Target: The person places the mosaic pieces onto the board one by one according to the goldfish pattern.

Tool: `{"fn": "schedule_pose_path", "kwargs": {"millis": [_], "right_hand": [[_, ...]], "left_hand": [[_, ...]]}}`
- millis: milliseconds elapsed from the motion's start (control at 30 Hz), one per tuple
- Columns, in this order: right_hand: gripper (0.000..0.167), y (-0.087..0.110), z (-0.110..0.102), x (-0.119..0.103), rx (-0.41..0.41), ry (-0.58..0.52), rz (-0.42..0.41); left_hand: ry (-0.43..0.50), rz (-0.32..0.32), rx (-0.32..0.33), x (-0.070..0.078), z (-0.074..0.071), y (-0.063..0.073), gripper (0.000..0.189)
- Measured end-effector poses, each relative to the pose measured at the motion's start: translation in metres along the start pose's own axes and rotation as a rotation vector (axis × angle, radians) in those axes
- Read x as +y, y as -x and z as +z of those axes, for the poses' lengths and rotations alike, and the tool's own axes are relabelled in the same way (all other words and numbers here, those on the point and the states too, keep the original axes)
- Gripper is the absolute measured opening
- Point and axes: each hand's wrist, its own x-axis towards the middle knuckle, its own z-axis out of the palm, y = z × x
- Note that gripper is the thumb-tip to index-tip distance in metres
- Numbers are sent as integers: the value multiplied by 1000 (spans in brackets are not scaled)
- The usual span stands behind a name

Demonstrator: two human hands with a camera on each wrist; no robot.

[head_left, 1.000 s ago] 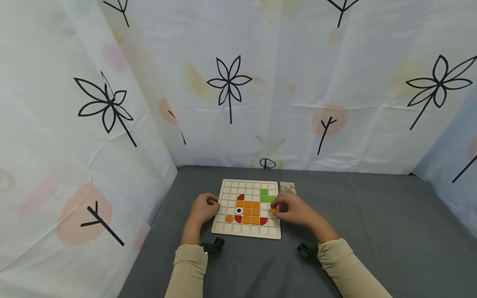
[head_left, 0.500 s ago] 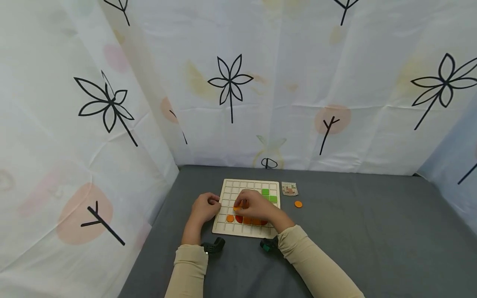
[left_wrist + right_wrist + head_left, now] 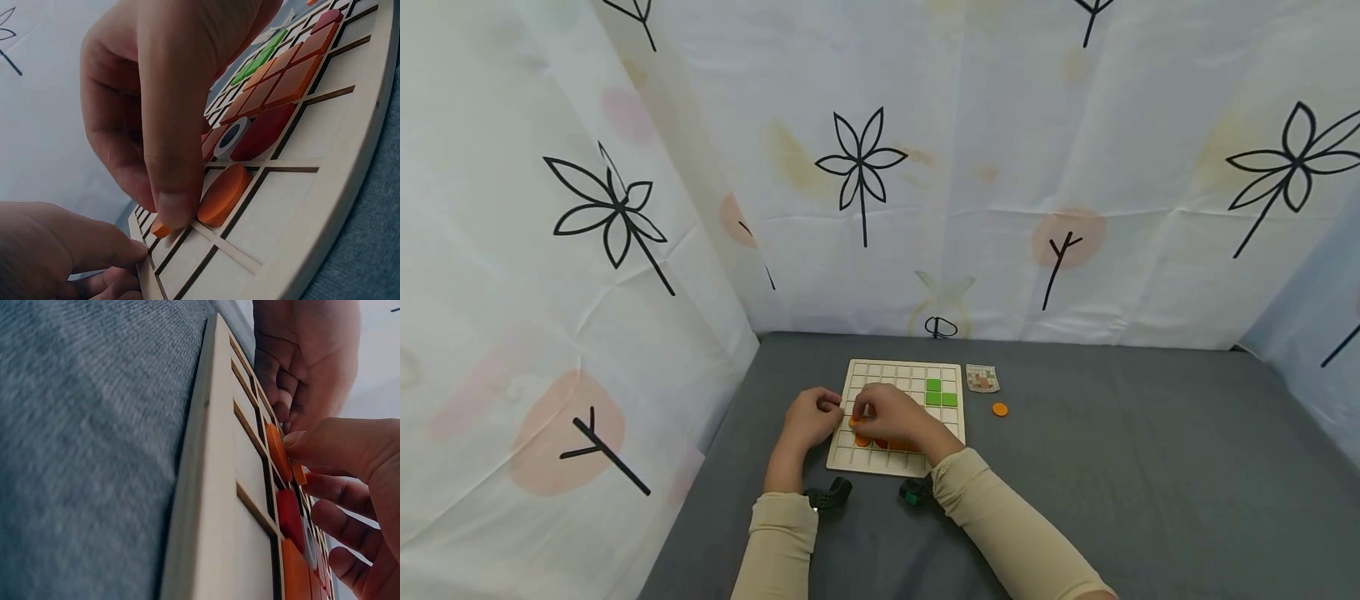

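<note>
My right hand reaches across a square wooden grid board. Its thumb and finger pinch a small orange piece low over a cell near the board's left side. Just beside the fingertips, a round orange piece sits tilted-looking in its cell. My left hand holds the board's left edge, its thumb on the rim and its fingers curled. Red pieces, a black-and-white eye piece and orange squares fill cells farther right; the right hand covers most of them in the head view.
Several green squares lie in the board's upper right cells. Right of the board, a loose orange disc and a small pattern card lie on the grey cloth. A printed curtain hangs behind.
My right hand has moved left across the board from its right edge, carrying the orange piece. The loose disc right of the board has come into sight. My left hand stays put.
</note>
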Motion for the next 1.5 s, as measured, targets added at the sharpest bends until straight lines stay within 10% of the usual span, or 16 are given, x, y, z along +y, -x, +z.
{"fn": "schedule_pose_path", "kwargs": {"millis": [1000,1500], "right_hand": [[11,-7,6,-1,-6,2,44],[16,51,-50,22,159,-77,36]], "left_hand": [[15,14,-4,-1,0,1,21],[25,-14,10,-2,2,1,20]]}}
